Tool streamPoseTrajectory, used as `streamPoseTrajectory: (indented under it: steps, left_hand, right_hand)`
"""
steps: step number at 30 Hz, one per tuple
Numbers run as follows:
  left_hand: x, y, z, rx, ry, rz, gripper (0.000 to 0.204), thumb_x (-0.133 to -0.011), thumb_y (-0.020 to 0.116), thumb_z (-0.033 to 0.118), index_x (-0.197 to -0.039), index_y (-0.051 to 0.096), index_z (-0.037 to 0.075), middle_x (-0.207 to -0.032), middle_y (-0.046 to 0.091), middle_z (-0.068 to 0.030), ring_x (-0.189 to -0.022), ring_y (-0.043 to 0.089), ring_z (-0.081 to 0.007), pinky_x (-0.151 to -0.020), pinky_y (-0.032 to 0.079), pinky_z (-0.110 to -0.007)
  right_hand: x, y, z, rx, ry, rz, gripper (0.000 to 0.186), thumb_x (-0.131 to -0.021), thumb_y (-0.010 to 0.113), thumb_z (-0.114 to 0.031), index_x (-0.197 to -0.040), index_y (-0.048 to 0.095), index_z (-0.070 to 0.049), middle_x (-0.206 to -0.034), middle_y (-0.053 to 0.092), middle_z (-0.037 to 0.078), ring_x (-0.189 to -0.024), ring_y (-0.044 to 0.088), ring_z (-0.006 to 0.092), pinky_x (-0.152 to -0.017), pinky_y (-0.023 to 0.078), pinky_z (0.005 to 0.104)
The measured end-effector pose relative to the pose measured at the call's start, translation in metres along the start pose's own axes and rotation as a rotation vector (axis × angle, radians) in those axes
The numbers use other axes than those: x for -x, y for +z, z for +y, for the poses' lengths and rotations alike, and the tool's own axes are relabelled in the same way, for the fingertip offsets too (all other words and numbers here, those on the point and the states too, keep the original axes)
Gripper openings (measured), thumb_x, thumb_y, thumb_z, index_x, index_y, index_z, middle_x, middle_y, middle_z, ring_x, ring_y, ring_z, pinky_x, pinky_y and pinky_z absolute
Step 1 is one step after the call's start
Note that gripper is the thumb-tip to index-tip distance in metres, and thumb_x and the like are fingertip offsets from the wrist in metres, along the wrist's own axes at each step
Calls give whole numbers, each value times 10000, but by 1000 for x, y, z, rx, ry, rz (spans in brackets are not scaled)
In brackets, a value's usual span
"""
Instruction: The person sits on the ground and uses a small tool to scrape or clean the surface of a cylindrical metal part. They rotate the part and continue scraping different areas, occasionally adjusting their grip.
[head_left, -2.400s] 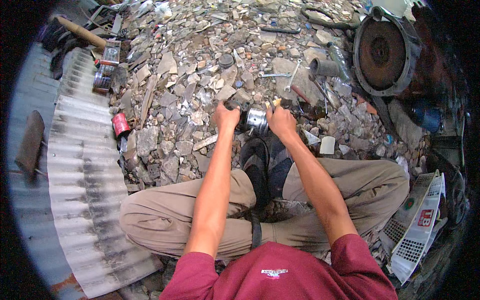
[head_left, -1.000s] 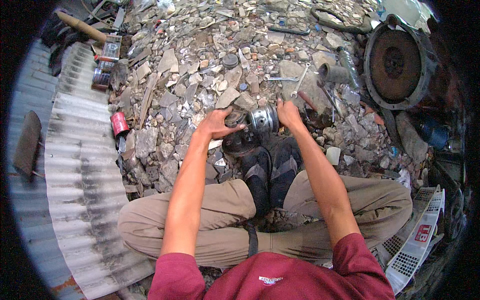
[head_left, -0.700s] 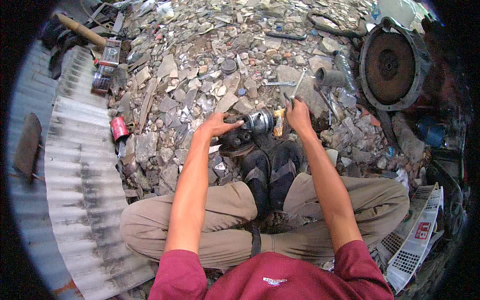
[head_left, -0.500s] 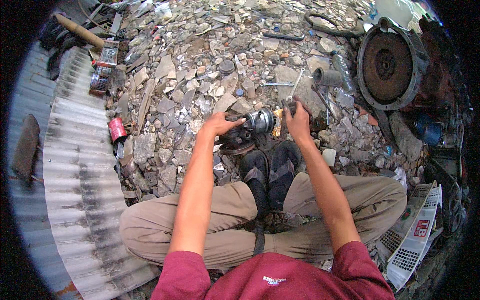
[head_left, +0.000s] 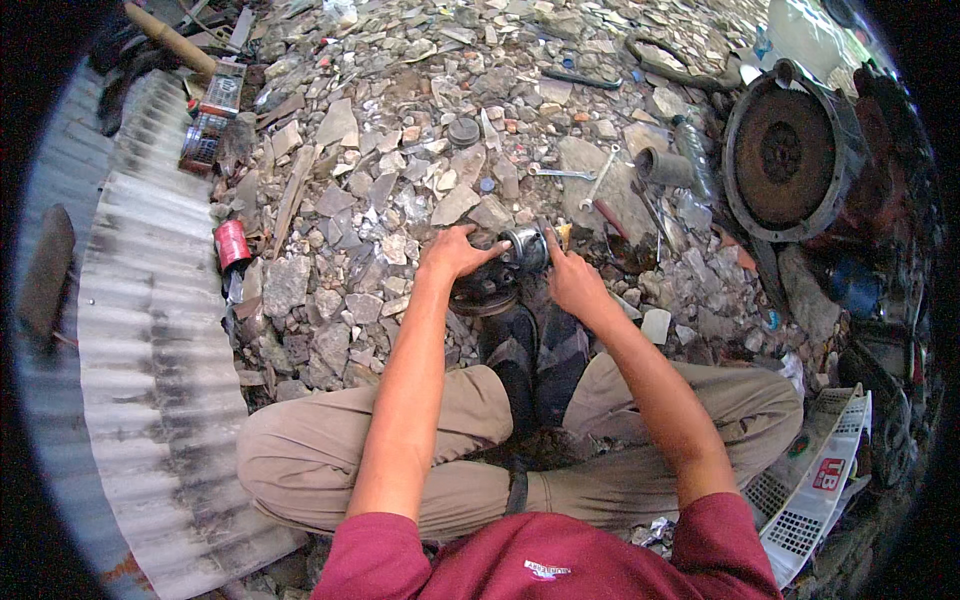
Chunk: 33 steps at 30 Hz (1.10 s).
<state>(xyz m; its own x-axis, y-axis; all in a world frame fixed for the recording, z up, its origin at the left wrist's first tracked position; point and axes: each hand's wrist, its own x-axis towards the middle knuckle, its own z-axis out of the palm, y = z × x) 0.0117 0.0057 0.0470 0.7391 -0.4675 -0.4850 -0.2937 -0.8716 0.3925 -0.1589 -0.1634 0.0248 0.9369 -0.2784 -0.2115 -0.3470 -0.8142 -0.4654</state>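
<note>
A silvery, grooved piston (head_left: 527,250) sits between my hands, joined to a dark, greasy metal assembly (head_left: 483,288) with a round disc at its base. My left hand (head_left: 458,254) is closed around the left side, its thumb reaching over to the piston. From the right, my right hand (head_left: 578,282) presses its straight index finger against the piston's end; its other fingers are curled and partly hidden. Just beyond lies a red-handled tool (head_left: 610,219) on the stones. Two spanners rest farther out: one level spanner (head_left: 562,173) and one slanted spanner (head_left: 600,178).
Broken stones (head_left: 350,200) cover the ground. Corrugated sheeting (head_left: 160,350) runs along the left, beside a red can (head_left: 232,243). At right stand a large round housing (head_left: 785,150), a short pipe (head_left: 663,167) and a white plastic grille (head_left: 815,490). My shoes (head_left: 510,345) are close below the assembly.
My right hand has let go of a dark object and come left and nearer, onto the piston. A red-handled tool now shows on the stones. My left hand stays at the assembly.
</note>
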Motion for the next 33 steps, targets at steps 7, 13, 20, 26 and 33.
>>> streamPoseTrajectory:
  steps: [7,13,20,26,33]
  left_hand:
    - [5,7,19,5,4,24,1014,-628,686,836,-1347,617,124,-1320,619,-204,-1227,600,-338,-1059,461,-435]
    - [-8,1,3,66,-29,-38,999,-623,688,839,-1343,625,149,-1331,611,-207,-1226,601,-340,-1066,457,-428]
    - [-21,7,11,87,28,-84,1008,-595,692,852,-1318,647,152,-1262,650,-221,-1207,611,-352,-1057,462,-436]
    - [-23,5,-7,114,18,-60,970,-586,724,829,-1302,662,177,-1293,631,-222,-1219,601,-366,-1059,456,-441]
    - [-31,0,1,121,34,-126,972,-588,703,849,-1307,660,196,-1285,647,-194,-1199,616,-352,-1044,467,-428]
  right_hand:
    - [-42,0,42,6,-31,-89,784,-853,553,-145,-1562,224,-208,-936,672,324,-849,659,507,-766,531,587]
    - [-29,2,25,-55,-50,-88,725,-876,552,-184,-1544,270,-155,-867,656,348,-823,654,517,-762,526,601]
    - [-59,6,41,-55,31,-113,759,-848,533,-151,-1557,265,-178,-950,671,332,-896,669,485,-814,521,591]
    - [-23,-19,19,15,34,-200,783,-843,541,-168,-1565,242,-220,-982,666,337,-908,664,490,-817,526,569]
    - [-68,3,36,-36,44,-166,734,-833,540,-159,-1528,306,-196,-965,681,312,-905,662,508,-798,524,587]
